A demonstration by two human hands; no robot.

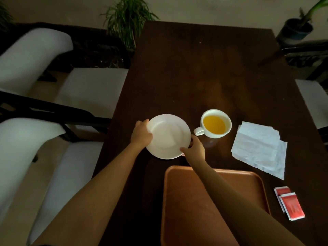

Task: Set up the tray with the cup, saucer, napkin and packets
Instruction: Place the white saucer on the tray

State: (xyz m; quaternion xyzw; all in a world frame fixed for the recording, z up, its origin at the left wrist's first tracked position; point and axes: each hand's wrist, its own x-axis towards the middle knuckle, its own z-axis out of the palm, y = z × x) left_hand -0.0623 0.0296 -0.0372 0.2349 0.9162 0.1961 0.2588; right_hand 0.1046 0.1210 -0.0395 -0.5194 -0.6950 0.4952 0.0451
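Observation:
A white saucer [168, 136] sits tilted a little at the table's middle. My left hand [141, 134] grips its left rim and my right hand [194, 148] grips its near right rim. A white cup [215, 123] holding yellow liquid stands just right of the saucer, handle pointing left. A white paper napkin [259, 148] lies flat further right. Two red packets [290, 203] lie overlapping near the right edge. The brown wooden tray [255, 183] rests in front of me with nothing on it, partly covered by my right forearm.
The dark wooden table [195, 68] stretches away from me. White-cushioned chairs [32, 55] stand along its left side, and another seat [314, 102] is at the right. Potted plants [127, 20] stand beyond the far end.

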